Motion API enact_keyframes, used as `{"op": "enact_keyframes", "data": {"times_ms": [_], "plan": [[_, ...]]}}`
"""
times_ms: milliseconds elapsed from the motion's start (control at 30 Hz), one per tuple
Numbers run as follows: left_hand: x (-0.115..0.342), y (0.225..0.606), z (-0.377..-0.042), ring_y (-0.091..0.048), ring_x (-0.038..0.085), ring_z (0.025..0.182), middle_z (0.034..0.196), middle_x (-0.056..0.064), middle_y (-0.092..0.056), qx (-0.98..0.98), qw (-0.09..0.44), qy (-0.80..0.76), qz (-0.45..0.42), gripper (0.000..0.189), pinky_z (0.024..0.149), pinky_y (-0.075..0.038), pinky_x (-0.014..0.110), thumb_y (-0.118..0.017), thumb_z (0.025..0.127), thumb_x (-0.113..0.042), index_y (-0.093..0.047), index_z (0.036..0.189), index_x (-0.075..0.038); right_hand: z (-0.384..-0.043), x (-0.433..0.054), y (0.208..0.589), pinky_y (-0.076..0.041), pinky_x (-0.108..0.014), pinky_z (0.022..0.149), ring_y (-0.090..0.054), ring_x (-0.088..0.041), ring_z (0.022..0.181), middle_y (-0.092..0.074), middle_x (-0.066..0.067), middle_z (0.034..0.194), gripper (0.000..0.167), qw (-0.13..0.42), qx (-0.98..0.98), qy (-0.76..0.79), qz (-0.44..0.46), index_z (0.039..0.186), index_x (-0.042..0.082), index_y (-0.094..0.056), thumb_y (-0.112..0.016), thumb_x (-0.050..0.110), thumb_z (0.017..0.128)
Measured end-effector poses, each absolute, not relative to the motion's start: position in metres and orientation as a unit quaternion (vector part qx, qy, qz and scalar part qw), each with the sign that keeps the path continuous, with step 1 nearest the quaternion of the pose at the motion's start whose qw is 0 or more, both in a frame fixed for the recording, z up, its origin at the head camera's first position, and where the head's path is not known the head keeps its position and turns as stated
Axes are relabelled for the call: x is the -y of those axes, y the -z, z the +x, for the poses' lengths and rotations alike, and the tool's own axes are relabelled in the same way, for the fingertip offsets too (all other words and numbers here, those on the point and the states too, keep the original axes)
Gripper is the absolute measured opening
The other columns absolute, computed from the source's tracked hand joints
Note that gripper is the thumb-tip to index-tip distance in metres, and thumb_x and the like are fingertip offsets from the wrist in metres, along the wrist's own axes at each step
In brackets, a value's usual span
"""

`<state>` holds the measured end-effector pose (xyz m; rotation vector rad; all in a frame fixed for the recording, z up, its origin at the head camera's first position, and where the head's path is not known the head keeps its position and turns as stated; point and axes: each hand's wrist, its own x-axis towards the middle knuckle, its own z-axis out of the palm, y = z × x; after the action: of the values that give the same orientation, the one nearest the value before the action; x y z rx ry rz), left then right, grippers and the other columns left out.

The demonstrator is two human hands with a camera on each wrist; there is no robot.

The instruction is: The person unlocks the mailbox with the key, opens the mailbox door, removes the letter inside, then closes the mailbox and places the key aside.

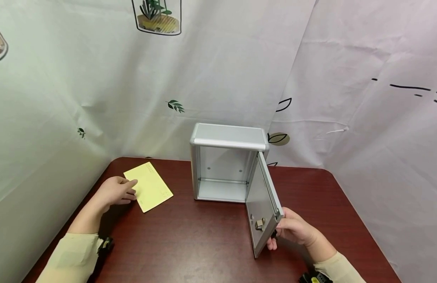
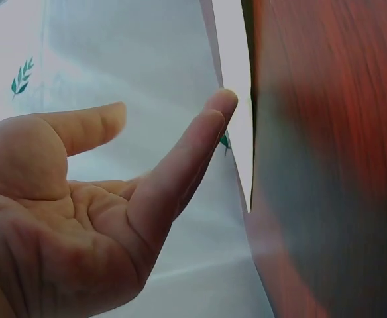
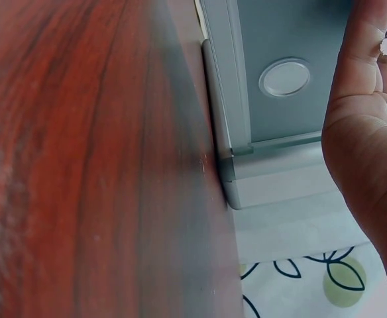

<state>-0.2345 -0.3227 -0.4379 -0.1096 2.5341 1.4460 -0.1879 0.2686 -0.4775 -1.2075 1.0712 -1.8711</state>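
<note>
Holding nothing, the unfurled left hand is touching a yellow card beneath, the right hand gripping a door, seemingly steadying it.

We can read no lettering, numbers or brands; on the yellow envelope at left we note faint printing toward its far end, illegible

From here I see the left arm and right arm reaching forward, well apart. The left hand has its fingers extended, thumb apart; the right hand is bent in a grip.
</note>
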Motion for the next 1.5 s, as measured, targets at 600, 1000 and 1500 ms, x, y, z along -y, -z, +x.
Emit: {"op": "enact_keyframes", "data": {"times_ms": [600,1000,1500], "plan": [[0.265,0.433,-0.229,-0.068,0.046,0.133,0.146,0.027,-0.068,-0.909,-0.023,-0.405,0.093,0.067,0.106,-0.057,0.061,-0.064,0.115,-0.039,-0.049,0.16,0.008,-0.188,-0.269,0.477,-0.069,-0.042,0.082,-0.08,-0.024,0.094,-0.061,-0.046,0.09,0.036,0.329,-0.411,0.715,-0.459,0.119,-0.023,-0.06,-0.029,-0.005,0.113],[0.23,0.441,-0.225,-0.06,0.051,0.142,0.16,0.025,-0.057,-0.879,-0.034,-0.445,0.169,0.073,0.115,-0.051,0.065,-0.07,0.113,-0.036,-0.039,0.169,0.0,-0.187,-0.269,0.477,-0.069,-0.042,0.081,-0.08,-0.024,0.093,-0.061,-0.046,0.089,0.035,0.326,-0.414,0.716,-0.458,0.117,-0.024,-0.059,-0.029,-0.006,0.112],[0.175,0.433,-0.221,-0.051,0.044,0.153,0.173,0.025,-0.042,-0.862,-0.033,-0.457,0.216,0.081,0.121,-0.044,0.064,-0.069,0.114,-0.034,-0.026,0.175,-0.001,-0.187,-0.269,0.476,-0.068,-0.04,0.083,-0.08,-0.022,0.096,-0.068,-0.041,0.094,0.038,0.33,-0.412,0.719,-0.452,0.118,-0.023,-0.062,-0.029,-0.007,0.112]]}}
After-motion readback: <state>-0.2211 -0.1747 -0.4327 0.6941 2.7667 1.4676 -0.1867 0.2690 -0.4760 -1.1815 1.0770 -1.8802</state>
